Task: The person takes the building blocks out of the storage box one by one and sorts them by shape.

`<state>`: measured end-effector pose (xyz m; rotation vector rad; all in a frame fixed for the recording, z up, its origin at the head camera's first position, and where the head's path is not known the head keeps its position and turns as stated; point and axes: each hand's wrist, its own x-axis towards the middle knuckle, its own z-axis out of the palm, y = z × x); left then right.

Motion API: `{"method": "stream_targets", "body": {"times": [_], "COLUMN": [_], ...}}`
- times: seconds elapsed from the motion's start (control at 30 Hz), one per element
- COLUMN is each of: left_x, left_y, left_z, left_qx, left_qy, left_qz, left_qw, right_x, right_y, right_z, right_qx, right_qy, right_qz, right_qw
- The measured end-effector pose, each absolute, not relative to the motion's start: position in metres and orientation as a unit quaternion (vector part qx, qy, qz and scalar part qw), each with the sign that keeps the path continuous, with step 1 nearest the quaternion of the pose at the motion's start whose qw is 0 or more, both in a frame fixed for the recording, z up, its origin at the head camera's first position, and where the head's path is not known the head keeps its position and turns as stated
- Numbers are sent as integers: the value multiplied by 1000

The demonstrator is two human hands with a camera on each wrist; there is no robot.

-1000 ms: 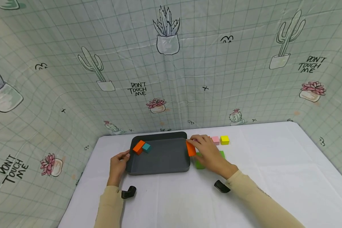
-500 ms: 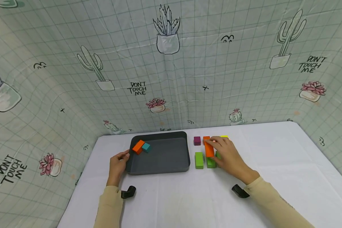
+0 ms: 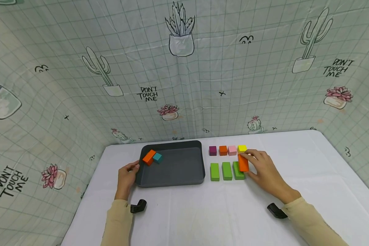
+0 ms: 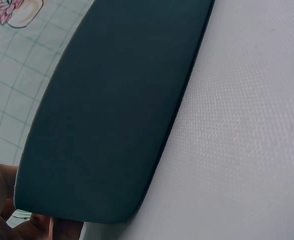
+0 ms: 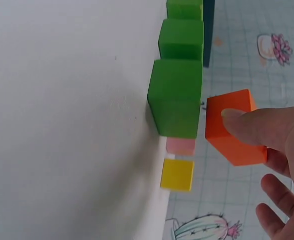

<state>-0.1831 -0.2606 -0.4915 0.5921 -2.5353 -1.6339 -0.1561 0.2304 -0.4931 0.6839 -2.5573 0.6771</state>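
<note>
Orange block (image 3: 243, 164) in right grip (image 3: 269, 174); backdrop (image 3: 200, 78) reads "DON'T TOUCH ME".

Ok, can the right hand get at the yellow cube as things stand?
Probably not: the yellow cube looks close by, but the right hand is pinching an orange rectangular block.

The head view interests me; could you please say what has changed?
The right hand carried the held orange block rightward, from beside the tray to near the rightmost green block. The left hand stayed at the tray's left edge, teal cube inside unmoved.
</note>
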Motion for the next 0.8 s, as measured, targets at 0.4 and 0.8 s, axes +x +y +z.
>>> {"method": "stream_targets", "body": {"times": [0.4, 0.8], "left_x": [-184, -184], "left_y": [-262, -261], "left_z": [-493, -493], "left_qx": [190, 195], "left_qy": [-825, -824], "left_qz": [-531, -531], "left_qw": [36, 32], "right_x": [-152, -150], "right_y": [251, 259], "right_z": [-499, -506], "right_qx": [242, 244], "right_qy": [-921, -933], "right_qz": [228, 218], "right_qw": [202, 150]}}
